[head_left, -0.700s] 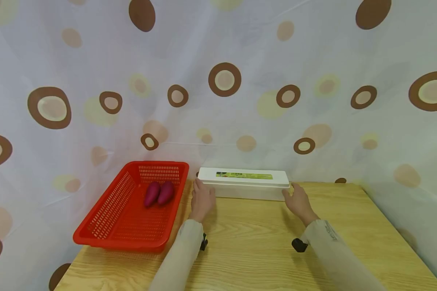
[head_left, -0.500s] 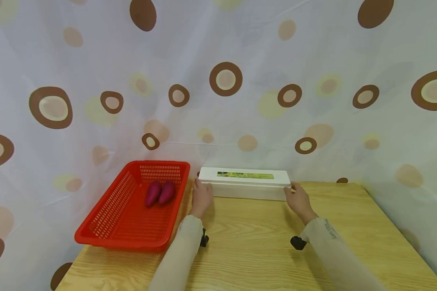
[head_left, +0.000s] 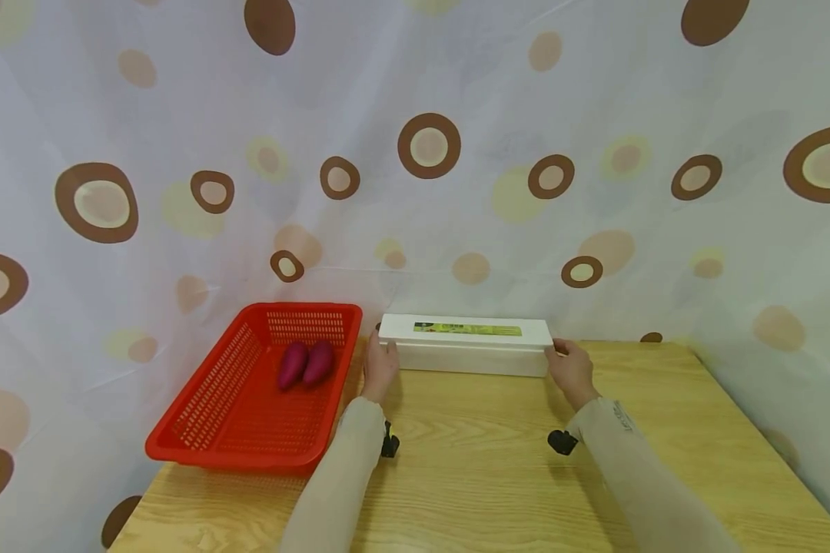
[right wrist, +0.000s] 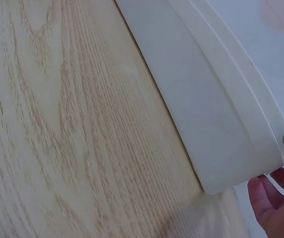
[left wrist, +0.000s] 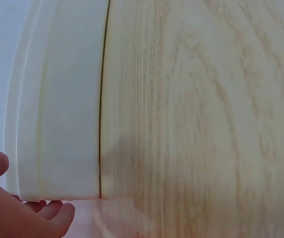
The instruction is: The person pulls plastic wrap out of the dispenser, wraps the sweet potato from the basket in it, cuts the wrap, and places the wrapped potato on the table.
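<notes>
Nearest, two pale sleeves (head_left: pixel 339 480) come in over the worktop's (head_left: pixel 470 461) front, each with a black device (head_left: pixel 562 442) at the wrist. Beyond them on the left, a red basket (head_left: pixel 249 461) stands along the worktop's left edge; two purple oval pieces (head_left: pixel 293 365) lie side by side in it, toward its back right corner. To the right of the basket, the left hand (head_left: pixel 380 370) holds one end of a white lid (head_left: pixel 466 340), thumb at the near corner and fingers curled against the end — pinching the rim, as the left wrist view shows. The right hand (head_left: pixel 571 374) pinches the other end likewise, thumb and fingertips bent round the corner; how its hidden fingers lie I cannot tell. The lid sits over a long white box (head_left: pixel 470 359), which lies lengthwise along the worktop's back edge, just beside the basket and well apart from the back right corner. A green and yellow label (head_left: pixel 467 329) runs along the lid. Behind everything hangs a pale sheet (head_left: pixel 429 223) printed with brown rings and spots.
</notes>
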`<action>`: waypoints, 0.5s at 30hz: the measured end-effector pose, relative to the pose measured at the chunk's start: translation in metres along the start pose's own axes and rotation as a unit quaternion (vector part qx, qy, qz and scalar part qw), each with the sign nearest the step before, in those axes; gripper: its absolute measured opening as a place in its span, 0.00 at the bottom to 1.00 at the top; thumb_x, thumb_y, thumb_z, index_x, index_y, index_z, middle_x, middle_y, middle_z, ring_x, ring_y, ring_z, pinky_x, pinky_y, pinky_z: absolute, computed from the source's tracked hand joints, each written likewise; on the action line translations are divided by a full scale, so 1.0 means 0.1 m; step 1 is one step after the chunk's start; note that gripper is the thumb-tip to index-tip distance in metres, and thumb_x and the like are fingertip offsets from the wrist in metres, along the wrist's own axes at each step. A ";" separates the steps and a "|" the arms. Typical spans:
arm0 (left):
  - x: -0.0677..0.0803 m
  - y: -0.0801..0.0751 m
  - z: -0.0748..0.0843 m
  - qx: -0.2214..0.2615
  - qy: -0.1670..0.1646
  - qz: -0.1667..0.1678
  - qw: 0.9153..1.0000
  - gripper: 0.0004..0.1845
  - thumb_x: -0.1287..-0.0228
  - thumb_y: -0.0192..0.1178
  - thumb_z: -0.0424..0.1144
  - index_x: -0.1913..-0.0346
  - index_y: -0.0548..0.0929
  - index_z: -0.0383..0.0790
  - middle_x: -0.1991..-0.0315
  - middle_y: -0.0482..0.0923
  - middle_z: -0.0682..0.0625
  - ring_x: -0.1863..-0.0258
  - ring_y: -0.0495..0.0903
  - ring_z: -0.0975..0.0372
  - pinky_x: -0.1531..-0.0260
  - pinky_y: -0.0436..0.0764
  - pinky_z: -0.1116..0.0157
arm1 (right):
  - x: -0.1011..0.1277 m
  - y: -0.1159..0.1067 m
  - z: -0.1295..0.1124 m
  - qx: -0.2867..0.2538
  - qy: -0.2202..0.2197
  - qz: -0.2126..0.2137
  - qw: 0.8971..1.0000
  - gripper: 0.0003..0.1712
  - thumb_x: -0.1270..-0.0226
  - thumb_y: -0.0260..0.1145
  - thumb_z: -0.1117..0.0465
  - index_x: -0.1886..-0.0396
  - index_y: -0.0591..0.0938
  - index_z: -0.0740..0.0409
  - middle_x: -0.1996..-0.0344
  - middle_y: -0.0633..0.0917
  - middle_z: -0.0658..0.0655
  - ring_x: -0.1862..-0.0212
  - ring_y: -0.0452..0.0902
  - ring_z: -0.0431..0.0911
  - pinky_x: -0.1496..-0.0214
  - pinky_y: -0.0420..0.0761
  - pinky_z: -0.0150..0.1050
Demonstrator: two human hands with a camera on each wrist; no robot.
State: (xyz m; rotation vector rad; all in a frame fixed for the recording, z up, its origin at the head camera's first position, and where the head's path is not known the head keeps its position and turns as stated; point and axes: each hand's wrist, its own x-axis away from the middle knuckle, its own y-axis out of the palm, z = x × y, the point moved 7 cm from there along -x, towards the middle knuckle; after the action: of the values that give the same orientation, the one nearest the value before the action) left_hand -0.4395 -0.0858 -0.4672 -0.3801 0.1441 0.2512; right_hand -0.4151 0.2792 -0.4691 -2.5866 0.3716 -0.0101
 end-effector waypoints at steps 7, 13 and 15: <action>-0.03 0.01 -0.05 -0.002 -0.006 0.026 1.000 0.23 0.29 0.50 0.34 0.34 0.65 0.32 0.37 0.68 0.39 0.39 0.68 0.49 0.38 0.63 0.52 | -0.02 -0.02 0.02 -0.001 -0.002 0.019 1.000 0.25 0.28 0.51 0.58 0.39 0.70 0.71 0.43 0.72 0.72 0.40 0.65 0.63 0.44 0.70 0.54; -0.01 -0.01 -0.06 -0.001 -0.018 0.049 0.999 0.22 0.30 0.52 0.35 0.36 0.68 0.33 0.39 0.70 0.40 0.41 0.70 0.49 0.39 0.64 0.52 | -0.01 -0.01 0.01 -0.004 0.000 0.022 1.000 0.25 0.27 0.51 0.57 0.39 0.69 0.71 0.42 0.72 0.71 0.39 0.63 0.63 0.42 0.68 0.54; -0.02 -0.03 -0.04 -0.005 -0.014 0.061 0.998 0.21 0.31 0.53 0.35 0.37 0.69 0.33 0.40 0.71 0.40 0.42 0.70 0.49 0.39 0.65 0.52 | -0.02 0.00 -0.01 -0.007 0.000 0.022 1.000 0.25 0.27 0.51 0.57 0.39 0.69 0.71 0.42 0.71 0.71 0.40 0.65 0.63 0.43 0.70 0.54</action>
State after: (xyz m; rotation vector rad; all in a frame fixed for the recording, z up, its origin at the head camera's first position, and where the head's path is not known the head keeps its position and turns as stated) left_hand -0.4405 -0.0906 -0.4693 -0.3779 0.1377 0.3770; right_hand -0.4167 0.2796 -0.4682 -2.5913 0.4308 0.0087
